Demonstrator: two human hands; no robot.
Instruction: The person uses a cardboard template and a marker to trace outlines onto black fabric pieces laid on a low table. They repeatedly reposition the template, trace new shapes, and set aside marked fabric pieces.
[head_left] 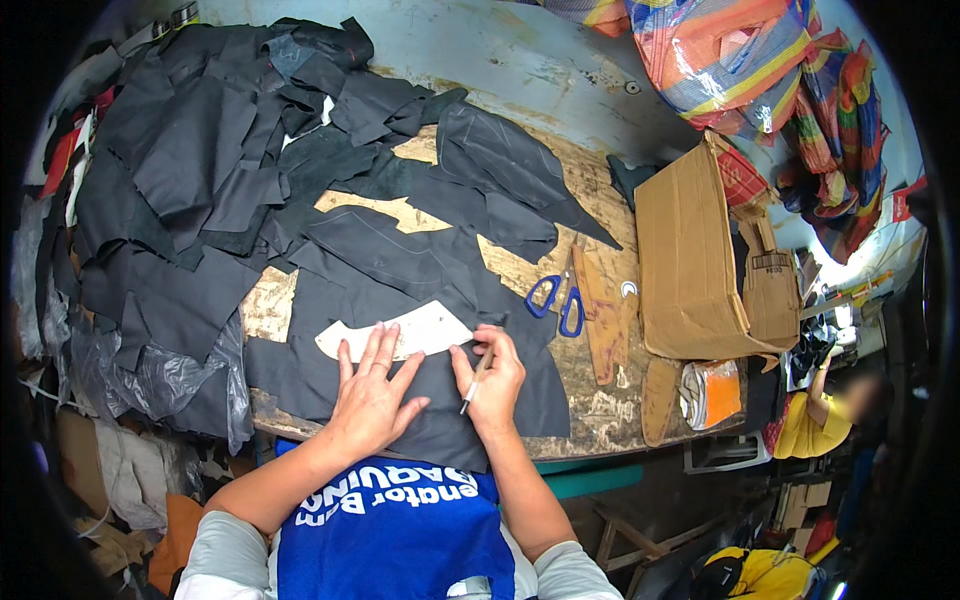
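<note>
My left hand [372, 400] lies with fingers spread on a white curved pattern piece [415, 332], pressing it onto a sheet of black leather-like material [420, 385]. In my right hand [493, 385] is a slim pen-like marker [478, 378], gripped near the right end of the pattern piece. The marker's end toward the pattern edge is hidden by my fingers. Faint curved outlines show on another black piece [385, 245] just beyond. To the right, blue-handled scissors [570, 310] rest on the wooden table [620, 405].
A big heap of black pieces [190, 150] covers the table's left side, with clear plastic [190, 385] hanging below. Brown templates [603, 325] lie beside a cardboard box [690, 265]. Striped woven sacks [720, 55] hang at upper right. A person in yellow [812, 425] is at far right.
</note>
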